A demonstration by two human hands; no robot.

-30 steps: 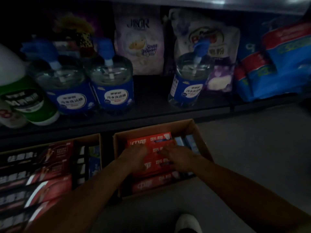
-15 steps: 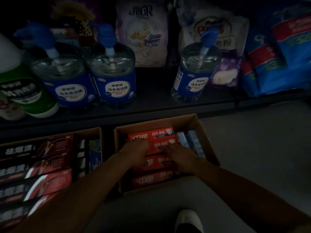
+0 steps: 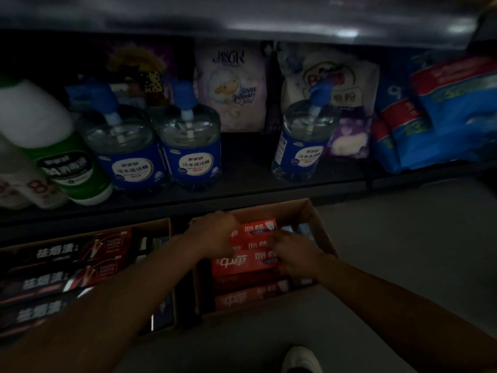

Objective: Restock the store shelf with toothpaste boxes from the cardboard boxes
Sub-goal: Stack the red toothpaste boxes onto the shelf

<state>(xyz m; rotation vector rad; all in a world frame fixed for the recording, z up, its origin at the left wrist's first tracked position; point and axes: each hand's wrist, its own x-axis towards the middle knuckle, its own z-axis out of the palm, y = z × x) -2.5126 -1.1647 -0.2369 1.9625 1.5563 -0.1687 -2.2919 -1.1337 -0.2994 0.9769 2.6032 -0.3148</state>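
Both hands (image 3: pixel 215 232) grip sideways-lying toothpaste boxes (image 3: pixel 254 232)

Dark shelf (image 3: pixel 242 184) spans frame centre, left to right. Standing on it: white-green bottle (image 3: pixel 53 146) at far left, 3 clear pump bottles with blue labels (image 3: pixel 188 152), soap powder bags (image 3: pixel 231 87) behind at upper centre, blue-red packs (image 3: pixel 441 117) at right. Grey floor (image 3: pixel 403 251) below carries 2 open cardboard boxes (image 3: pixel 320 224), lower left and lower centre, both near the shelf edge.
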